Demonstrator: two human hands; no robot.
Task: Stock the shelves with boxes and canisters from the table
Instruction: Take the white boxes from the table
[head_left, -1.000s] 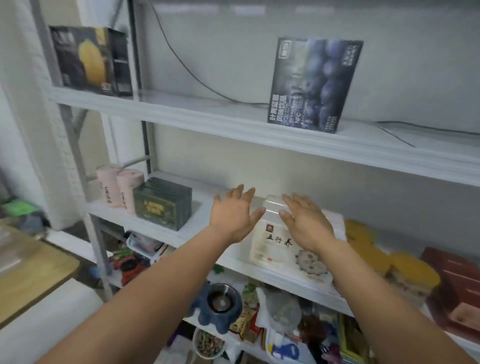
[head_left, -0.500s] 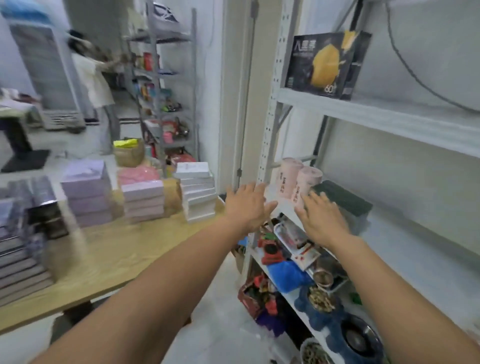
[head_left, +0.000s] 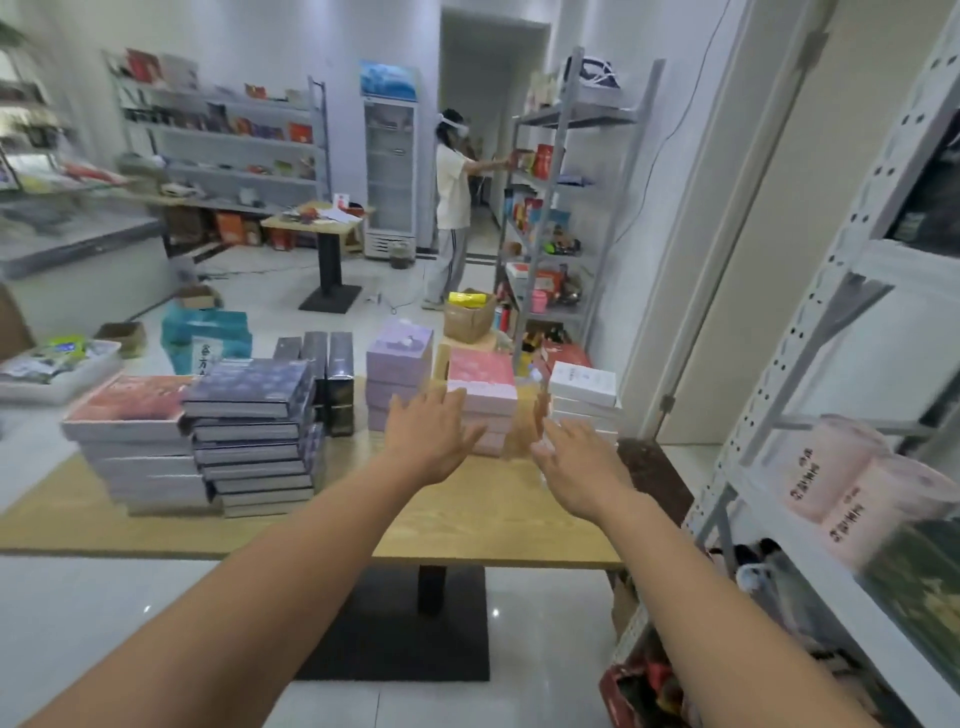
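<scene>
A wooden table (head_left: 467, 525) carries stacks of boxes: red-topped ones (head_left: 130, 447) at the left, dark blue ones (head_left: 254, 441), upright black ones (head_left: 332, 384), lilac ones (head_left: 399, 374), pink ones (head_left: 483, 400) and white ones (head_left: 584, 395). My left hand (head_left: 428, 439) hovers open in front of the pink stack. My right hand (head_left: 582, 467) is open too, held out just before the white stack. Neither hand holds anything. The grey shelf unit (head_left: 810, 395) stands at the right, with two pink canisters (head_left: 852, 488) and a green box (head_left: 919, 577) on it.
Another person (head_left: 451, 208) works at a far shelf (head_left: 561, 208). A fridge (head_left: 389, 161), a small table (head_left: 322, 228), a cardboard box (head_left: 467, 317) and a teal bag (head_left: 205, 338) stand on the floor behind. Clutter fills the low shelf (head_left: 675, 675) at my right.
The view has swung left from the shelf to the table. Both hands let go of the white box left on the shelf and now reach empty toward the stacks.
</scene>
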